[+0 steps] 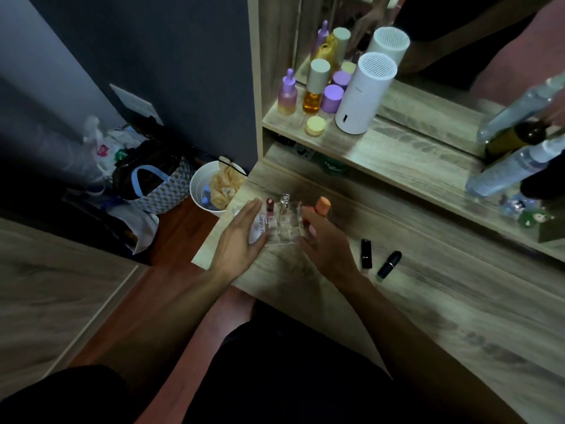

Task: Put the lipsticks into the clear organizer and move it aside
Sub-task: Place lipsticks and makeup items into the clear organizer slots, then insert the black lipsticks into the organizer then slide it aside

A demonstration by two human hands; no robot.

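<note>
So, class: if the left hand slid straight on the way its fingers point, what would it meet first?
Probably the dark-red-capped lipstick tube standing in the clear plastic organizer; the left hand's fingertips already sit beside it, though depth is unclear.

A bedroom dressing corner at home: a wooden desk (412, 301) with a mirror (443, 56), skincare bottles (312, 87) on its shelf (397, 148), a wastebasket (198, 191) beside it.

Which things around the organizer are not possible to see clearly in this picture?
Head view only:
- Clear organizer: its compartments blend together, count unreadable.
- White tube: partly covered by the left hand, label incomplete.
- Right hand: whether it grips the orange-capped lipstick is unclear.
- Spray bottles: blurred near the right edge.
</note>
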